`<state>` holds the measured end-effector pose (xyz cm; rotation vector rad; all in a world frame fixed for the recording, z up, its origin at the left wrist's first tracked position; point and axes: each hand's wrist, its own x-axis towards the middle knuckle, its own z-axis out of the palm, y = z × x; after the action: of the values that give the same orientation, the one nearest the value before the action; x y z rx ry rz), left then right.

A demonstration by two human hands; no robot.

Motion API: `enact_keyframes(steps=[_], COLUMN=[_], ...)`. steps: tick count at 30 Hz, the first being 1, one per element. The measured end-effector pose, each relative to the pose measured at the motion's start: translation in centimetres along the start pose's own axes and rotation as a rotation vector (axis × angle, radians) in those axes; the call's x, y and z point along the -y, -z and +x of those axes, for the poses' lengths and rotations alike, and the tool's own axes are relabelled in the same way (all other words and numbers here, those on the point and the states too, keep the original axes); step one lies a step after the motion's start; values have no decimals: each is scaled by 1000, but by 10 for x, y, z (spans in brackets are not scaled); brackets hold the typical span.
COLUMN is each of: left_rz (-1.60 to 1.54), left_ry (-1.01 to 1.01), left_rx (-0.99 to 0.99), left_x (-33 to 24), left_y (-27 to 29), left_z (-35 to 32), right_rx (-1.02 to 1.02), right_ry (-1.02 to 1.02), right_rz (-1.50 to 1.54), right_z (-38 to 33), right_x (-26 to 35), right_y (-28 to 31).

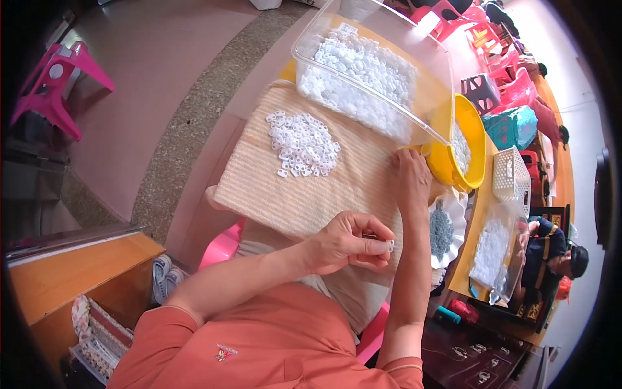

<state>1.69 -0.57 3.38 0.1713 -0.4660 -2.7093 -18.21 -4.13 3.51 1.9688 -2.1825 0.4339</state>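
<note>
My left hand (353, 243) is over the near edge of the striped cloth. Its thumb and fingertips pinch a small white plastic piece (391, 243) with a hole. Farther off, my right hand (413, 175) is low over the cloth beside a yellow basin (480, 129). Its fingers are bent and pressed together; whatever is at their tips is too small or hidden to make out. A loose heap of small white plastic pieces with holes (303, 144) lies on the striped cloth (311, 201). Whitish small parts (460, 149) fill the basin's bottom.
A clear plastic bin (447, 135) full of white parts stands at the far side. Right of my right forearm is a white bag of grey bits (442, 233). A white basket (508, 175) and another clear bin (512, 272) stand farther right, near a seated person (547, 259).
</note>
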Motion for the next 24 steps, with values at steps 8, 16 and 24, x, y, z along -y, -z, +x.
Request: enact_keyframes(steps=[8,16,24], left_rz=[21,23,27], left_ry=[5,0,34], left_rx=[-6,27,42], left_x=[0,2,1], left_y=[-2,-1,-1], left_z=[0,0,-3], right_rx=[70,-117,130], right_ry=[-33,94,-68], right_rz=[12,201,1041], right_z=[3,1,14], right_x=[-14,-5,48], right_y=[4,5,1])
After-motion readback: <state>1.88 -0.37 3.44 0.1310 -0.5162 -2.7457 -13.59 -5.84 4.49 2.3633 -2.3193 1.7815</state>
